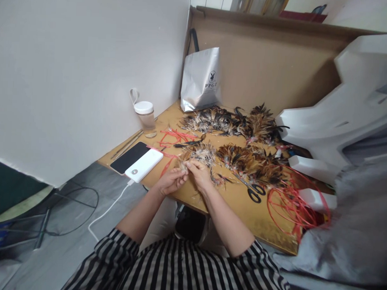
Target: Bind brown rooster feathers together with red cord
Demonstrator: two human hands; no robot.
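My left hand (172,181) and my right hand (199,175) meet over the table's near edge, fingers pinched together. Between their fingertips is a small pale feather (182,165), mostly covered by the fingers. Just beyond them lies a loose pile of pale and brown feathers (204,154). Right of that pile are darker brown feather bunches (253,166). Black-handled scissors (255,193) rest against these bunches, their blades partly among the feathers. Another row of feathers (222,120) runs along the back of the table.
Red plastic strips (174,137) lie at the left, and a tangle of red strapping (293,210) at the right. A phone (129,156), a white power bank (144,165) with a cable, and a lidded cup (146,120) stand left. A silver bag (200,79) leans behind.
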